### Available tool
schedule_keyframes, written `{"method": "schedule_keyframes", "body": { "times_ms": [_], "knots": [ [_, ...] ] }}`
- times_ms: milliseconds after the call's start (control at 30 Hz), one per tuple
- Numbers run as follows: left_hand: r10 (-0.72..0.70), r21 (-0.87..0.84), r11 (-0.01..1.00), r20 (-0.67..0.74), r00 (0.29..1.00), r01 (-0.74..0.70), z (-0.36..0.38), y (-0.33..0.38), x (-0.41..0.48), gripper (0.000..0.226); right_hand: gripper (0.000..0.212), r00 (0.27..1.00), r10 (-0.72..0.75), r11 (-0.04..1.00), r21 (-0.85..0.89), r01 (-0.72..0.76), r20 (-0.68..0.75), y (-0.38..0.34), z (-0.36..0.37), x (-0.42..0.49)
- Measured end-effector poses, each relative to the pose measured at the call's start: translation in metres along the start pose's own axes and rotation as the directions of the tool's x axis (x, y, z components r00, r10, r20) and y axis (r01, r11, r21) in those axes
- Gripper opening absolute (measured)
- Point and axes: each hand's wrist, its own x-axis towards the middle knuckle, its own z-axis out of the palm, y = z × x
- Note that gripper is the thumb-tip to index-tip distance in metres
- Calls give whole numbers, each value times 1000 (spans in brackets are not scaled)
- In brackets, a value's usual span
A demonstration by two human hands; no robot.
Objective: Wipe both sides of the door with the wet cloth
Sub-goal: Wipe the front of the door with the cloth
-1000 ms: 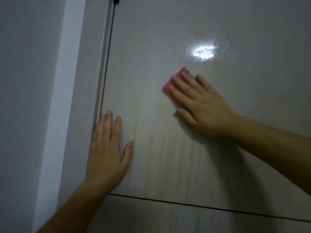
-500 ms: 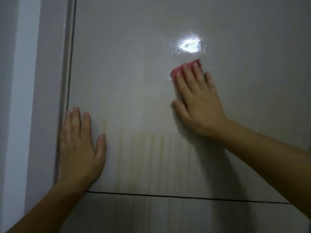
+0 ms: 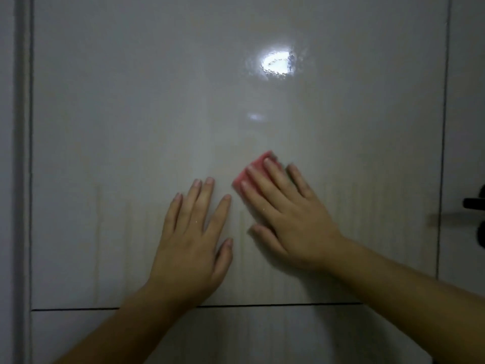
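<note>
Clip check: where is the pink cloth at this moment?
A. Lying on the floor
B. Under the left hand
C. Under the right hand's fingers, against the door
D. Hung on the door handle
C: the pink cloth peeks out from under the straight fingers of the right hand, pressed flat on the door; the left hand rests bare on the panel.

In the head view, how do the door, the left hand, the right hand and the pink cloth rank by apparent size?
1. Door, by far.
2. Left hand and right hand: they look alike, so unranked.
3. Pink cloth, partly hidden under the right hand.
</note>
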Motion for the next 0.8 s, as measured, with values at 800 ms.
{"method": "schedule_keyframes", "body": {
  "times_ms": [800],
  "knots": [
    [134,15,991,20,991,-135,24,118,37,69,76,796,605,788,174,-591,-34,80,2,-88]
  ]
}}
